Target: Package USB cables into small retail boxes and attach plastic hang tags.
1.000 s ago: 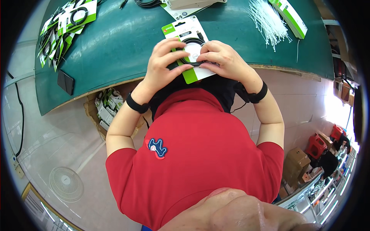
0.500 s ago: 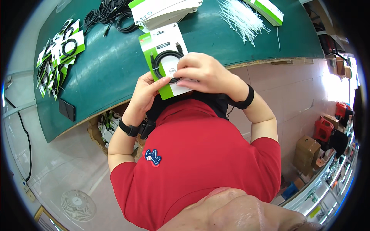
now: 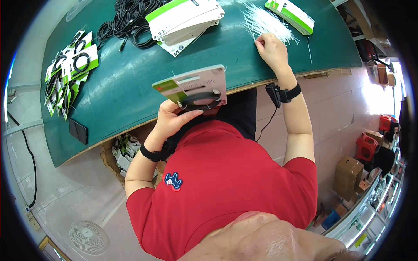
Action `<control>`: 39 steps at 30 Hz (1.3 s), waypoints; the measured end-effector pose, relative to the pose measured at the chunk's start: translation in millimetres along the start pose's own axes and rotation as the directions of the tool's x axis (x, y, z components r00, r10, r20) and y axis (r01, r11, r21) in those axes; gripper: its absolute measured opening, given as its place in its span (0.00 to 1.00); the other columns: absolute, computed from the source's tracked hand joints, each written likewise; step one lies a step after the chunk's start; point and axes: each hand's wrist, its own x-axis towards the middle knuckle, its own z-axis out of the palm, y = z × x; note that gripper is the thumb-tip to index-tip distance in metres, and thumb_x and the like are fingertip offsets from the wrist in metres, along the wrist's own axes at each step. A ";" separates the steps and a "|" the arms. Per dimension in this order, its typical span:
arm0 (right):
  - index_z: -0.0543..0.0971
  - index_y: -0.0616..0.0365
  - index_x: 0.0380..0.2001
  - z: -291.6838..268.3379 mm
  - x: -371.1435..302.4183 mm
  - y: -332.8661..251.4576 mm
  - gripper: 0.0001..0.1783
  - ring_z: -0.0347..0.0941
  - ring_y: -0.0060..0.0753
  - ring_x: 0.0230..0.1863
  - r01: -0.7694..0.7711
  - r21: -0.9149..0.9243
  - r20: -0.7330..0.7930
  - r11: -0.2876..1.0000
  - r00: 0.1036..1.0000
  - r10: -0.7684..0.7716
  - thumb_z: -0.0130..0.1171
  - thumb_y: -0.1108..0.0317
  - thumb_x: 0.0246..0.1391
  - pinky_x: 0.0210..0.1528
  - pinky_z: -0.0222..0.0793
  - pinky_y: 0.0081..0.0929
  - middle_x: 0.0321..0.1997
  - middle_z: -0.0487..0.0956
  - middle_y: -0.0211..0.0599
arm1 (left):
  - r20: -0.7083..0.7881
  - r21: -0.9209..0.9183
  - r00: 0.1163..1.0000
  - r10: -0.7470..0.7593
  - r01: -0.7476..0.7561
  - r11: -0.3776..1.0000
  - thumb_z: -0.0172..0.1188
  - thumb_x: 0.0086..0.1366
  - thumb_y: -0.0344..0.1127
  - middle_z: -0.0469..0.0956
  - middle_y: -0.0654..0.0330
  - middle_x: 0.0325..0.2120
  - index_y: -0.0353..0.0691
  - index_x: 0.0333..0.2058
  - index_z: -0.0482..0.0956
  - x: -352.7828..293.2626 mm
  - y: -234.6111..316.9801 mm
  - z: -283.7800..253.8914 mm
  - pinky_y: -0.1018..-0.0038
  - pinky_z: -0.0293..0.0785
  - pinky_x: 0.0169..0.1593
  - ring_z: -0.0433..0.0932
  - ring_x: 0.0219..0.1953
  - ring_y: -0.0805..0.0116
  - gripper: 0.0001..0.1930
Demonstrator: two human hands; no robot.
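Dark phone (image 3: 78, 131) lying on the green table (image 3: 117, 85), near its left front corner. Black cord (image 3: 31, 163) left of table. White fan (image 3: 89, 237) well off table's front left. Brown carton (image 3: 347, 177) and red plastic stool (image 3: 366, 147) well off table's front right.

Phone (image 3: 78, 131) left, zip ties (image 3: 269, 22) right

The person's bare left hand (image 3: 170, 120) is near the torso, thumb stretched toward the right, its other fingers mostly hidden; the bare left forearm (image 3: 141, 167) angles inward. The bare right hand (image 3: 273, 48) is farther forward, fingertips drawn together, its back uppermost, the bare right forearm (image 3: 297, 114) extended.
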 end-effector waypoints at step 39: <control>0.82 0.67 0.36 -57.6 -54.2 -123.5 0.08 0.72 0.21 0.27 -0.486 0.865 0.308 -0.127 0.713 -0.629 0.57 0.75 0.57 0.32 0.68 0.18 0.32 0.79 0.37 | 0.289 0.450 0.821 0.493 -0.571 0.687 0.68 0.51 0.33 0.81 0.59 0.38 0.40 0.38 0.82 9.5 11.3 9.9 0.69 0.74 0.45 0.80 0.40 0.62 0.13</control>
